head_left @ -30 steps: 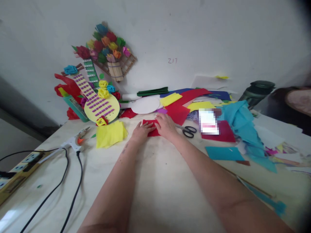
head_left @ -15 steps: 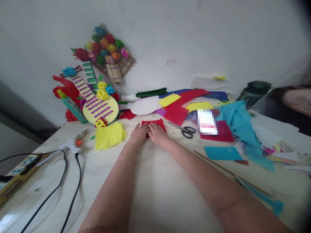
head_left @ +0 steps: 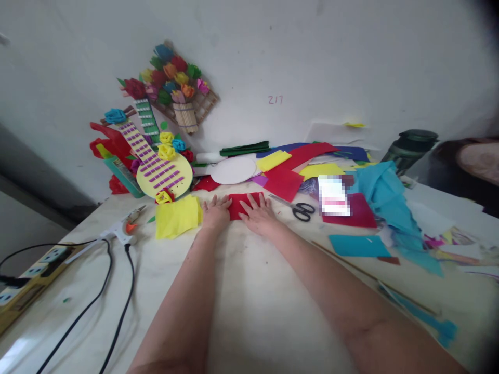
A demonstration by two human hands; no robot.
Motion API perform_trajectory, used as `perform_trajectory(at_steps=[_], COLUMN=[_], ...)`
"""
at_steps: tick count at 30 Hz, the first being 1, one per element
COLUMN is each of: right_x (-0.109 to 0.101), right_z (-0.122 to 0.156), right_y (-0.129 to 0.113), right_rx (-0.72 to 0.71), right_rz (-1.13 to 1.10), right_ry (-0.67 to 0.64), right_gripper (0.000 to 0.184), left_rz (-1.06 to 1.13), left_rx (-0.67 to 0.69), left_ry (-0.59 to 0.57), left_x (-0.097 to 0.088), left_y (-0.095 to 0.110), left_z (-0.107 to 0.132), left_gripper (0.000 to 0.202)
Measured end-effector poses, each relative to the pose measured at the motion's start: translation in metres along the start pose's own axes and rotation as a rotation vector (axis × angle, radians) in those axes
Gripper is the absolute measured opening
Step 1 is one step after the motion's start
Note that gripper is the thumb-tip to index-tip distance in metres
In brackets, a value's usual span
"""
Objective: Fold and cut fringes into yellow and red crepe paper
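A small red sheet [head_left: 235,206], paper or felt, lies flat on the pale table between my hands. My left hand [head_left: 216,210] rests palm down at its left edge with the fingers spread. Over its right part lies my right hand [head_left: 258,213], also flat, fingers apart, covering that side. To the right of my right hand are scissors [head_left: 302,210] with black handles. Left of my left hand sits a stack of yellow sheets [head_left: 177,218].
A glue gun [head_left: 122,231] with a black cord and a power strip [head_left: 31,283] are at the left. Behind stand a flower-decorated guitar craft [head_left: 164,175] and a green bottle [head_left: 125,176]. Blue crepe paper [head_left: 376,187], a thin stick [head_left: 374,278] and a dark flask [head_left: 411,148] are at the right.
My hands have moved apart from the middle of the red sheet toward its two sides, fingers spreading. More of the sheet shows, and it looks flatter.
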State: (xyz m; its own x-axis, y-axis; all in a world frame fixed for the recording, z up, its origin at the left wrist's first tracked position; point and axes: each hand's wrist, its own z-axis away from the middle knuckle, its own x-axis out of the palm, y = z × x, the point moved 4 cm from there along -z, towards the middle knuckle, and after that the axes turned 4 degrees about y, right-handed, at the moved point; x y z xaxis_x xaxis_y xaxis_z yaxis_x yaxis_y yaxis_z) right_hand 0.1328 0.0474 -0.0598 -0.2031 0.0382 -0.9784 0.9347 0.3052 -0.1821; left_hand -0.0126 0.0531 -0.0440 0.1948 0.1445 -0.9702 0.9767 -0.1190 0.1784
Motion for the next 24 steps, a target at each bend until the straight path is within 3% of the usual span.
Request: perform_trajectory(at_steps=[4, 7, 10, 13, 16, 24], right_x=[-0.001, -0.001, 0.001, 0.001, -0.001, -0.002], right_z=[0.001, 0.0, -0.001, -0.001, 0.001, 0.003], right_y=[-0.001, -0.002, -0.004, -0.004, -0.004, -0.001], right_rx=[-0.009, -0.015, -0.03, -0.031, -0.049, 0.005], right_rz=[0.016, 0.029, 0.088, 0.138, 0.115, 0.05], right_ry=[-0.016, -0.01, -0.013, -0.028, -0.057, -0.033], right_gripper=[0.058, 0.057, 0.062, 0.066, 0.067, 0.06], left_rz=[0.024, 0.052, 0.167, 0.215, 0.205, 0.062], left_rx=[-0.044, 0.101, 0.291, 0.296, 0.26, 0.104], left_ry=[0.079, 0.197, 0.108, -0.048, -0.096, -0.093], left_x=[-0.012, -0.02, -0.011, 0.003, 0.007, 0.006], left_y=[0.0, 0.027, 0.064, 0.083, 0.082, 0.059], left_z=[0.0, 0.003, 0.007, 0.009, 0.008, 0.01], left_gripper=[0.042, 0.044, 0.049, 0.055, 0.055, 0.054])
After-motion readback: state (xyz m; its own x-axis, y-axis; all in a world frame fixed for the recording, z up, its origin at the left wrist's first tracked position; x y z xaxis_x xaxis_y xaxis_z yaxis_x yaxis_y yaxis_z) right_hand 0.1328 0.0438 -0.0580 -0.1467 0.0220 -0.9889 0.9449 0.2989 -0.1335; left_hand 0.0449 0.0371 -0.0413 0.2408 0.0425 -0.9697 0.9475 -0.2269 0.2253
